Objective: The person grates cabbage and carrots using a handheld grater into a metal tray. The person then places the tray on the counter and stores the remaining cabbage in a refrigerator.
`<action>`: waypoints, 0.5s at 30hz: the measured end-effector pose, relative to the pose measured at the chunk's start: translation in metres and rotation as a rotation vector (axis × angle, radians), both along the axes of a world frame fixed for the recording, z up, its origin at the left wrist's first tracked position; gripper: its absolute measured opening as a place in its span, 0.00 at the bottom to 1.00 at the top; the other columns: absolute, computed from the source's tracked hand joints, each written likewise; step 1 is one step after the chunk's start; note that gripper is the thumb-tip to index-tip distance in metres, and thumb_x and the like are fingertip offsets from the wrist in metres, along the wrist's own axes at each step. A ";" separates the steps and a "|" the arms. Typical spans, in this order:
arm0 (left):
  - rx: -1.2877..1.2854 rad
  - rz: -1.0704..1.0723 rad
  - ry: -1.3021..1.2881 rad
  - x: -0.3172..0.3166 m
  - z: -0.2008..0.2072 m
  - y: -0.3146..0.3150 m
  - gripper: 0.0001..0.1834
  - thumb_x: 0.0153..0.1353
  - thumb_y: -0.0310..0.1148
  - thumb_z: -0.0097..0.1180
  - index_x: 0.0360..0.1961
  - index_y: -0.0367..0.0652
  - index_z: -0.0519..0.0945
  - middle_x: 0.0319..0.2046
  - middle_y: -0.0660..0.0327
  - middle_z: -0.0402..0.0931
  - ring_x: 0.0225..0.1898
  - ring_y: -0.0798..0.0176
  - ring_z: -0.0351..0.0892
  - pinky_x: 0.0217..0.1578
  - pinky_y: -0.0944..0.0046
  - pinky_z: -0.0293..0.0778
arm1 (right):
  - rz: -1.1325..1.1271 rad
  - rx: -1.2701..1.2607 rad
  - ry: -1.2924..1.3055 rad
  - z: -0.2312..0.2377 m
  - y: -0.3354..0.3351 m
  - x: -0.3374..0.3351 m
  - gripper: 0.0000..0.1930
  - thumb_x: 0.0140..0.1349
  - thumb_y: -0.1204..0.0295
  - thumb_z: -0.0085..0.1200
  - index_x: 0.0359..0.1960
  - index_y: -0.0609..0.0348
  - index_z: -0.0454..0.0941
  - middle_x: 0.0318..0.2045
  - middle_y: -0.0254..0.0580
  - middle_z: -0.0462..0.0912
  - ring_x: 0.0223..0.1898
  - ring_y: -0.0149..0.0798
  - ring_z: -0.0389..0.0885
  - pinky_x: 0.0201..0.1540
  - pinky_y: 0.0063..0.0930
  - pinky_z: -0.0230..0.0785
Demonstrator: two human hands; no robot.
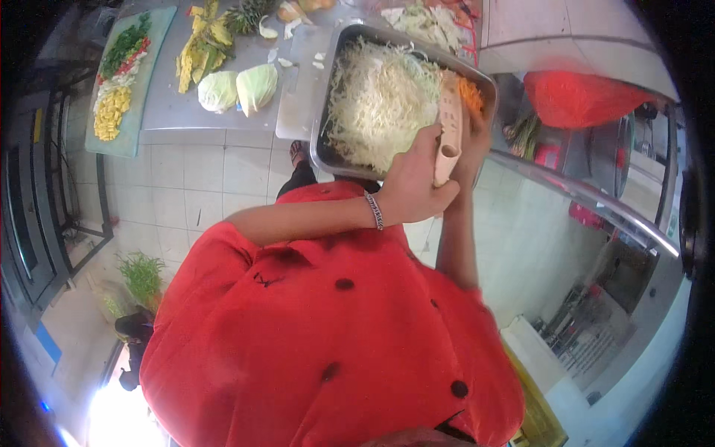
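My left hand [418, 182], with a chain bracelet at the wrist, is closed on the near end of a pale hand grater [451, 112]. The grater is tilted over the right side of a rectangular metal tray [319, 123]. My right hand [475, 145] is along the grater's right side, smeared by motion. Its fingers are too blurred to read, and anything in them is hidden. Shredded orange carrot [471, 95] lies beyond it in the tray's right part. A large heap of shredded cabbage [383, 104] fills the tray's left and middle.
Left of the tray are a white cutting board [294, 112], two cabbage pieces [237, 91] and yellow peelings [202, 45]. A green board [149, 82] farther left carries chopped vegetables. Behind the tray are cabbage scraps [424, 26]. A red bag [581, 100] and metal rail [596, 197] are at right.
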State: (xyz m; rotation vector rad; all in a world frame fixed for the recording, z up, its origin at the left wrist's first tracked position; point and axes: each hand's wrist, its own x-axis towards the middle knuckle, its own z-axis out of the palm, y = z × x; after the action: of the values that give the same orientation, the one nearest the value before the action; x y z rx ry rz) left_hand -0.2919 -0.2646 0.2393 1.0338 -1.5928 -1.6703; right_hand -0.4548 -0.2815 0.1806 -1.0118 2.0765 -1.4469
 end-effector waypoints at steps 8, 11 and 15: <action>-0.063 -0.002 -0.004 -0.002 -0.008 -0.001 0.42 0.49 0.31 0.64 0.64 0.38 0.57 0.42 0.39 0.78 0.43 0.33 0.80 0.44 0.46 0.78 | 0.027 -0.042 -0.165 0.000 0.007 0.005 0.15 0.72 0.71 0.50 0.50 0.70 0.81 0.37 0.39 0.85 0.35 0.29 0.80 0.39 0.22 0.73; -0.055 -0.042 0.029 0.004 -0.005 0.011 0.41 0.49 0.31 0.64 0.64 0.37 0.57 0.42 0.38 0.78 0.43 0.33 0.80 0.44 0.45 0.78 | 0.025 -0.049 -0.171 -0.012 0.011 -0.012 0.16 0.73 0.70 0.47 0.50 0.71 0.81 0.40 0.43 0.84 0.38 0.30 0.80 0.40 0.23 0.73; -0.015 -0.102 0.021 0.002 -0.006 0.018 0.42 0.49 0.31 0.65 0.64 0.37 0.58 0.43 0.38 0.78 0.43 0.32 0.81 0.45 0.45 0.78 | 0.125 -0.002 -0.126 -0.022 0.006 -0.037 0.17 0.73 0.71 0.47 0.54 0.71 0.79 0.43 0.47 0.84 0.45 0.33 0.80 0.45 0.25 0.74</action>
State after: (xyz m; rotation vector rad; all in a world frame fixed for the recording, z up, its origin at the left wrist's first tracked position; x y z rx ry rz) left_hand -0.2898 -0.2463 0.2333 0.9387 -1.6665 -1.7282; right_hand -0.4922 -0.2758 0.1588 -1.0048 1.8897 -1.4125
